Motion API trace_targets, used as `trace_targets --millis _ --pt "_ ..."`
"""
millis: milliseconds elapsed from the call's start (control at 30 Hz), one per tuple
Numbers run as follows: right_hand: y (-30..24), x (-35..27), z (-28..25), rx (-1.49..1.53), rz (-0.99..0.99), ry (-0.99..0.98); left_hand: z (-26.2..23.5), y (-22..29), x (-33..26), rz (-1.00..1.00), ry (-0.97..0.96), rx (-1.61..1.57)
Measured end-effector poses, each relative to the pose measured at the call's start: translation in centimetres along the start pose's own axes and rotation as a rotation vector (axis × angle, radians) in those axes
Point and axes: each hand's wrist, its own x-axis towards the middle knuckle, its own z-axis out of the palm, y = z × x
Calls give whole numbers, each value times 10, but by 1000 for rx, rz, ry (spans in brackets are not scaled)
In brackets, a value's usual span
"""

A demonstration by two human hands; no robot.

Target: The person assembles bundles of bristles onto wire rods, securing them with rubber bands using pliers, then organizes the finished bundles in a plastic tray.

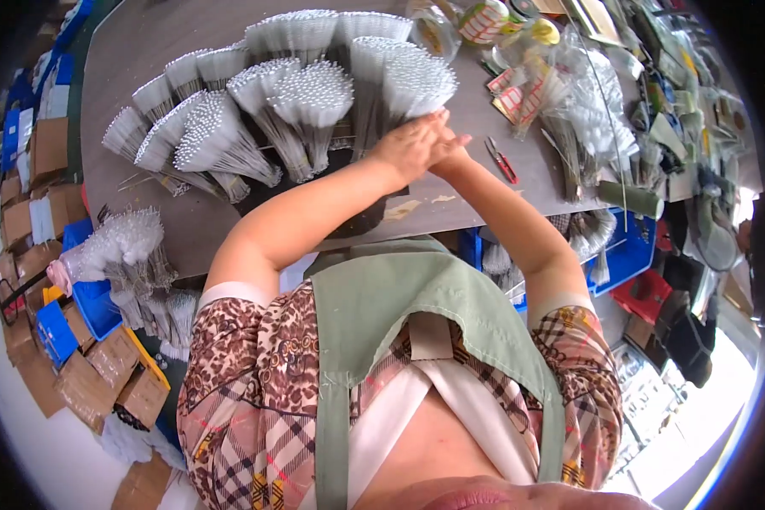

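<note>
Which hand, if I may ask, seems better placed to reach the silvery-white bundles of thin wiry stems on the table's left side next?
Probably the left hand: it lies nearer those bundles; the right hand is farther right.

The person's hands (410,146) overlap beside the rightmost of several white-tipped wire bundles (313,95) on the brown counter (166,42); red snips (503,163) and clear plastic bags (588,78) lie rightward.

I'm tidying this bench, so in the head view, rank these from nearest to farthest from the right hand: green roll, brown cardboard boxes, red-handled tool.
From the right hand:
1. Red-handled tool: just to its right, on the table.
2. Green roll: farther right, by the table's edge.
3. Brown cardboard boxes: far left, beyond the table.
</note>
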Motion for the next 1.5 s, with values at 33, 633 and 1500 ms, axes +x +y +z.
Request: trace_targets --millis 33,633,1500 --pt "1 3 -6 0 6 6 13 0 -3 7 -3 4" --pt "297 -394 -541 -818 760 -201 -9 -20 -23 24 -282 315" --pt "108 -17 -129 385 525 -230 23 -1 17 28 -753 533"
